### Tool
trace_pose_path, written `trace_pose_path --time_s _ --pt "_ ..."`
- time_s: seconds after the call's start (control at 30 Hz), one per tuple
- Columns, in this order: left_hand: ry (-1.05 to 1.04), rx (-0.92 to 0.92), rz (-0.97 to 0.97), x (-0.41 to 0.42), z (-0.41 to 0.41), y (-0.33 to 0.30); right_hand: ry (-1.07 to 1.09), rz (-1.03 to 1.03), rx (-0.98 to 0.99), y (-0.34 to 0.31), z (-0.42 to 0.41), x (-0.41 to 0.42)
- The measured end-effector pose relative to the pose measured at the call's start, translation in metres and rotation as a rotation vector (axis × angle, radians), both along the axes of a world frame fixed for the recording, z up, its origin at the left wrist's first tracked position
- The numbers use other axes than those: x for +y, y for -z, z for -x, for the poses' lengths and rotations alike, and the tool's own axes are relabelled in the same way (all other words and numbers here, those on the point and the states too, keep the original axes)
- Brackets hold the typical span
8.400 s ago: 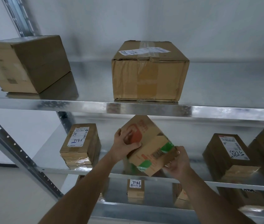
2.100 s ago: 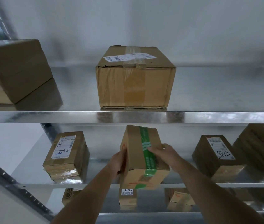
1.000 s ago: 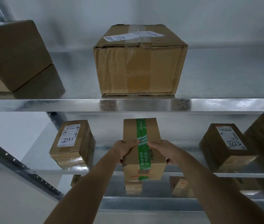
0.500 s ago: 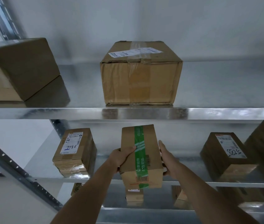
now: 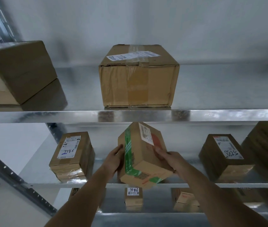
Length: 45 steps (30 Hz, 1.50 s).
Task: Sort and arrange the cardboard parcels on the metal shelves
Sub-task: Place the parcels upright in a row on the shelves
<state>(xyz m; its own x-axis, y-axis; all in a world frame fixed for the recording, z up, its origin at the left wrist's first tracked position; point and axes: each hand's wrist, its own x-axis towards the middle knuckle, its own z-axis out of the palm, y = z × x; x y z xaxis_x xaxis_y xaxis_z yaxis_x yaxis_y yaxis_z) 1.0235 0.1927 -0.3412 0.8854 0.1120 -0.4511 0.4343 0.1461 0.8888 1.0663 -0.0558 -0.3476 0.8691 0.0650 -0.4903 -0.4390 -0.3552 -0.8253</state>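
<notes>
1. While both hands hold it, a small brown cardboard parcel wrapped with a green tape band (image 5: 144, 154) sits tilted just above the front edge of the middle galvanised metal shelf (image 5: 187, 184); whether it touches the shelf cannot be told.
2. Left hand (image 5: 114, 161) presses flat against the parcel's left face, fingers nearly straight.
3. Right hand (image 5: 168, 159) grips the right face, fingers spread and bent over the top edge.
4. On the same shelf, a shrink-wrapped brown box with a white label reading 7786 (image 5: 71, 155) stands to the left, and a dark brown box with a handwritten label (image 5: 223, 156) stands to the right, both well apart from the held parcel.
5. Above, the shiny upper steel shelf (image 5: 228, 115) carries a large taped cardboard carton (image 5: 138, 76) at centre and another big brown carton (image 5: 15, 72) at the left edge.
6. Below, a tiny labelled box (image 5: 133, 196) rests on the lowest shelf.
7. Behind everything is a plain pale grey wall (image 5: 195, 27), and a perforated metal upright (image 5: 18, 181) slants at left.
</notes>
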Motion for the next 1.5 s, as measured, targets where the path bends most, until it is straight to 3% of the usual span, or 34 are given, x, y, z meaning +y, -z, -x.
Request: trace_pose_path --time_s 0.13,0.23,0.47,0.7,1.5 --pt "0.130 0.045 -0.038 -0.026 0.009 -0.035 -0.017 -0.025 -0.067 -0.003 -0.003 -0.001" --pt "0.205 0.152 -0.004 -0.024 -0.005 -0.015 -0.038 0.003 -0.070 -0.010 0.000 0.003" --pt "0.175 0.219 -0.093 -0.013 -0.029 0.033 -0.075 -0.001 -0.018 0.000 -0.012 0.013" --pt "0.140 0.228 -0.196 -0.016 -0.028 0.017 -0.130 -0.019 0.031 0.006 -0.017 0.021" --pt "0.126 0.232 -0.178 -0.014 -0.037 0.033 -0.162 -0.040 -0.018 0.007 -0.014 0.024"
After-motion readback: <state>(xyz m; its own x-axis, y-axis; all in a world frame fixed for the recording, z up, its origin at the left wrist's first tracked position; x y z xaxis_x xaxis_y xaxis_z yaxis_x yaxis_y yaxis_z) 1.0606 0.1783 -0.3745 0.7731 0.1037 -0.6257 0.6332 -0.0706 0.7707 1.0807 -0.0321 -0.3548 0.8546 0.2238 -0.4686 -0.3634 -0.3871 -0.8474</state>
